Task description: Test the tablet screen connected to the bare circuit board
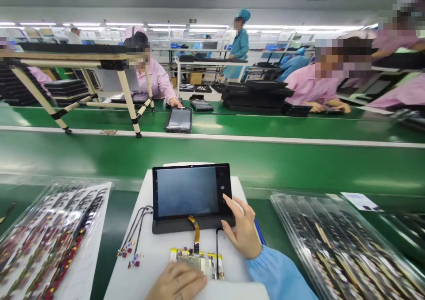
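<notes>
your right hand (241, 229) touches the tablet (191, 192) mid-mat (126, 273) with spread fingers, your left hand (177, 282) lies flat on the near circuit board (199, 261); both seem fragile, so grip edges, not the thin ribbon (195, 231).

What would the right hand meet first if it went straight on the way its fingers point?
The tablet: the right hand points up and left, fingertip seemingly touching its right bezel.

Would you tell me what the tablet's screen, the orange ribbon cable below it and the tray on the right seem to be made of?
Tablet screen: probably glass, glossy dark; it mirrors light.
Ribbon cable: likely thin flexible plastic film, amber; it bends in a curve.
Tray: clear glossy plastic, apparently; parts show through and glare streaks it.
</notes>
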A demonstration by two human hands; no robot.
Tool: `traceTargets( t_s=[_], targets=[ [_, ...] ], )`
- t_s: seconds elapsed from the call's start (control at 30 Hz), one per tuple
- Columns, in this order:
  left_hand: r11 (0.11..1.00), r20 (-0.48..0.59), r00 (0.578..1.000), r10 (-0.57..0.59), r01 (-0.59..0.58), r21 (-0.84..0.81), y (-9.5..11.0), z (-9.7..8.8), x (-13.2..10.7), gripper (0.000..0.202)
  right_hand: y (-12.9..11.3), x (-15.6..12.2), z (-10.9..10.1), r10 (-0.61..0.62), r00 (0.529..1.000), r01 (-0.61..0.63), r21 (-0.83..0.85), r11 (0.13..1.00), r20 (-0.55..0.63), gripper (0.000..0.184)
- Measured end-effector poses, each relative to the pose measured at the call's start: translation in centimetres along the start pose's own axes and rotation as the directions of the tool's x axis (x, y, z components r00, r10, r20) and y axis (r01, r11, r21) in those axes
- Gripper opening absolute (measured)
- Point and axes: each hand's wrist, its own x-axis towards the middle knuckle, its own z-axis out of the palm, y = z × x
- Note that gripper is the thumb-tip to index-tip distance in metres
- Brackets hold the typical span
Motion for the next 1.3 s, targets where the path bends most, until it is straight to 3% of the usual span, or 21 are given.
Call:
traceTargets(
  t_s=[0.23, 0.4, 0.8, 0.93, 1.3],
  targets=[
    [0.999, 0.023, 0.999, -0.033, 0.033, 0.0, 0.5, -0.8, 1.2, 0.043, -0.5, 0.6, 0.4, -0.147, 0.987, 0.141, 0.087, 0.986, 0.06, 0.052],
    [0.998, 0.048, 0.997, -0.056, 0.057, -0.002, 0.4, -0.4, 0.7, 0.032, -0.1, 0.2, 0.8, -0.199, 0.976, 0.199, 0.001, 0.98, 0.09, 0.051],
    [0.994, 0.059, 0.993, -0.099, 0.102, -0.034, 0.6, -0.6, 0.7, 0.031, 0.1, -0.1, 0.1, -0.189, 0.982, 0.189, -0.023, 0.982, 0.012, 0.053],
    [0.995, 0.031, 0.995, -0.097, 0.097, 0.001, 0.7, -0.3, 0.5, 0.032, 0.0, -0.6, 0.3, -0.082, 0.996, 0.082, 0.009, 0.997, -0.015, 0.049],
    [0.995, 0.086, 0.991, -0.1, 0.1, 0.001, 0.5, 0.0, 0.1, 0.036, 0.1, -0.9, 0.2, -0.052, 0.999, 0.052, 0.003, 0.999, 0.007, 0.042]
  ],
)
